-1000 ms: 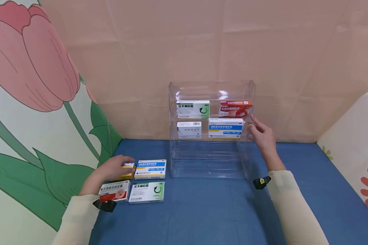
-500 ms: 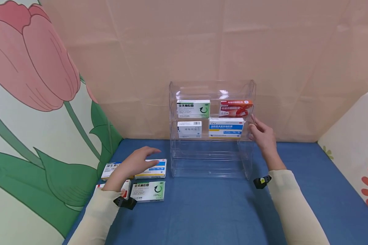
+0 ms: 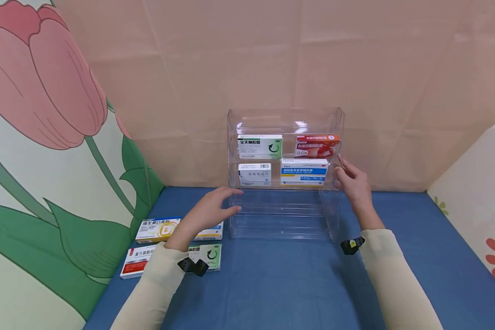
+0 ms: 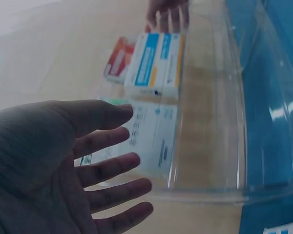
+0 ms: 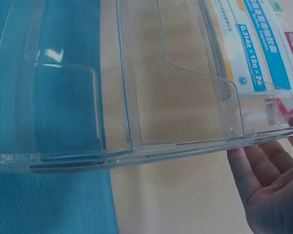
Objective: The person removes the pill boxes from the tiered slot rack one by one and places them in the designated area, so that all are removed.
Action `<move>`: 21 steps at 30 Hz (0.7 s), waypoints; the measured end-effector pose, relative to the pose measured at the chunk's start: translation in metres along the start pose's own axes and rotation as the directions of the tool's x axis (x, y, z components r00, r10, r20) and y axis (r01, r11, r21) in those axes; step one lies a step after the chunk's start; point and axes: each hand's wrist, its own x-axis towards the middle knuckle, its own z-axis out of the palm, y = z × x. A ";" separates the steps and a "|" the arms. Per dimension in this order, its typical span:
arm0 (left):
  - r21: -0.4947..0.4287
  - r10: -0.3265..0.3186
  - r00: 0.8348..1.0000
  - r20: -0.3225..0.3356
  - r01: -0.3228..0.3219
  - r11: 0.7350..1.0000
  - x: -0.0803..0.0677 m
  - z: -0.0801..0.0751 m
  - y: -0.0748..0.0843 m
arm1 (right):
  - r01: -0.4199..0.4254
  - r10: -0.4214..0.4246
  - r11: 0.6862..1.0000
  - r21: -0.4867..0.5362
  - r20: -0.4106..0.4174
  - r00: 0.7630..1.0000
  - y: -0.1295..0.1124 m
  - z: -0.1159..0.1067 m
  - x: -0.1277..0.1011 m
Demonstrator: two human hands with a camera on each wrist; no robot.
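A clear acrylic display rack point(image 3: 282, 215) with stepped tiers stands on the table. My right hand point(image 3: 353, 185) pinches its right side panel; in the right wrist view the thumb lies on one side of the panel edge and the fingers point(image 5: 266, 163) on the other. My left hand point(image 3: 208, 211) is at the rack's left side, fingers spread and holding nothing. On the upper tier sit a green-and-white medicine box point(image 3: 260, 146) and a red medicine box point(image 3: 317, 146). One tier below are a small white medicine box point(image 3: 254, 175) and a blue-and-white medicine box point(image 3: 304, 173).
Left of the rack, several medicine boxes lie on the blue tablecloth point(image 3: 280, 284): a yellow-and-white one point(image 3: 156, 229), a red-and-white one point(image 3: 136, 261), a green-and-white one point(image 3: 212, 256) and a blue-and-white one point(image 3: 210, 232), partly hidden by my left arm. A beige backdrop point(image 3: 181, 91) hangs behind.
My left hand has moved right from the yellow-and-white box, across the blue-and-white box, to the rack's left side, with nothing in it. The right hand keeps its place on the rack.
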 end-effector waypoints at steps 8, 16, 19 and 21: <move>-0.004 0.064 0.996 -0.062 -0.064 0.998 0.019 0.012 0.024 | 0.007 -0.007 1.000 -0.005 0.006 1.000 0.000 0.001 0.000; 0.049 0.136 0.976 -0.173 -0.129 0.990 0.037 0.023 0.051 | 0.019 -0.019 1.000 -0.012 0.007 1.000 0.000 0.004 -0.001; 0.085 0.180 0.961 -0.212 -0.165 0.983 0.046 0.027 0.061 | 0.016 -0.016 1.000 -0.012 0.007 1.000 0.000 0.003 -0.002; 0.111 0.213 0.948 -0.235 -0.191 0.975 0.053 0.030 0.066 | 0.012 -0.012 1.000 -0.013 0.004 1.000 0.000 0.003 -0.003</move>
